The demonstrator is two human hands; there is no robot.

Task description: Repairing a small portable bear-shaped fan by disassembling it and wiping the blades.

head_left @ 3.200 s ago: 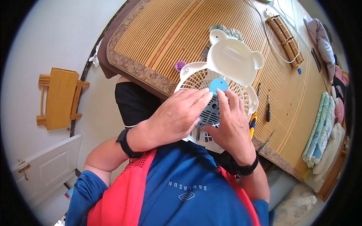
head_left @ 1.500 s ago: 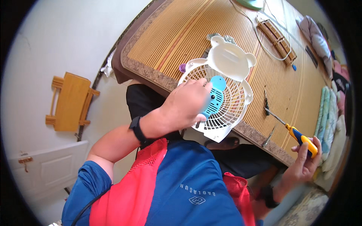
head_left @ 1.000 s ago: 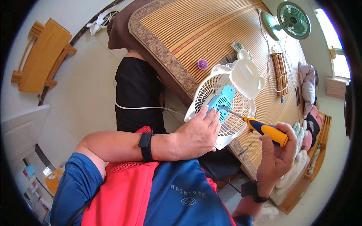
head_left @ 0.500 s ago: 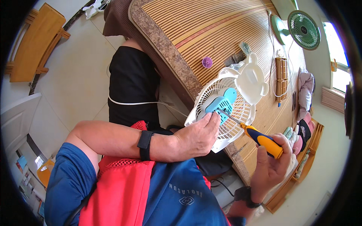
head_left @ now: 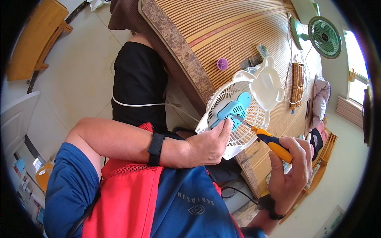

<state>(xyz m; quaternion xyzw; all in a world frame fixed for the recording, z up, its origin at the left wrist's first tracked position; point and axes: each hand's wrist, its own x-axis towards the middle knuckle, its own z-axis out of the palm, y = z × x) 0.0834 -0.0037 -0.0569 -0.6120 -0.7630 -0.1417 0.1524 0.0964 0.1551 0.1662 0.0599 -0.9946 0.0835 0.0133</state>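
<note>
A white round fan grille [head_left: 249, 137] lies tilted over the edge of the mat-covered bed, with a light-blue slotted motor cover [head_left: 231, 111] at its middle. My right hand [head_left: 291, 166] holds a screwdriver [head_left: 274, 143] by its yellow and dark-blue handle. The metal shaft slants down to the cover, where its tip meets the slotted part. Beside that tip, my left hand [head_left: 208, 144] has its fingertips pinched together against the cover; whatever lies between them is hidden. A white animal-shaped plate [head_left: 266, 89] adjoins the grille's far side.
A purple knob-like piece [head_left: 222, 64] lies on the striped mat [head_left: 222, 23]. Farther right stand a green fan [head_left: 324, 37] and a wooden rack [head_left: 297, 84]. A white cord [head_left: 147, 104] crosses my leg toward the grille. A wooden stool [head_left: 35, 35] stands at far left.
My right hand has shifted its grip on the screwdriver handle, with the fingers turned a little around it. My left hand stays at the cover. The whole view has shifted slightly.
</note>
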